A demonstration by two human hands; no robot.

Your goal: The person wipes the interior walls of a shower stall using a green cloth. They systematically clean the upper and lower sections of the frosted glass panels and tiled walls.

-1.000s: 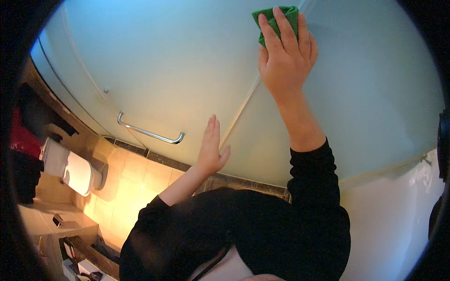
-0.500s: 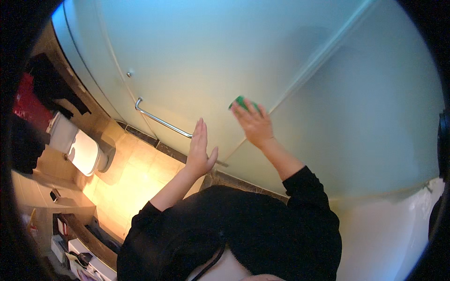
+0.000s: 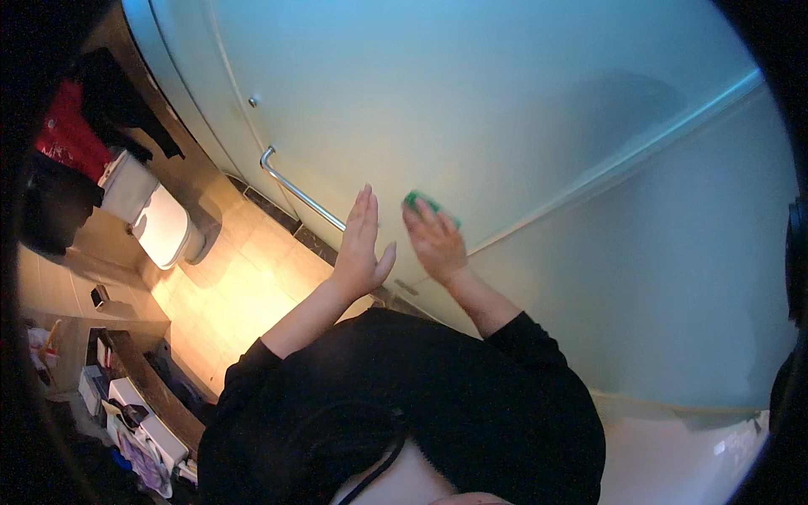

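Under the fingers of my right hand [image 3: 436, 246] a green sponge [image 3: 418, 200] is pressed to the frosted glass door [image 3: 353, 101]. Most of the sponge is covered by the fingers, and hand and sponge are a little blurred. My left hand [image 3: 359, 252] is upright with its fingers straight and the thumb apart, holding nothing. It is beside the lower end of the chrome handle [image 3: 303, 195]; whether it touches the door edge I cannot tell.
A glass panel with a pale seam [image 3: 555, 202] stands right of the door. At left are a toilet [image 3: 164, 231], hanging dark and red clothes [image 3: 71, 126], a lit tiled floor [image 3: 244, 269] and a cluttered counter [image 3: 139, 362]. A white tub-like surface [image 3: 665, 454] lies lower right.
My right hand with the sponge has moved left and down over the glass, closer to my left hand. The whole view has shifted and turned slightly. My left hand keeps its pose.
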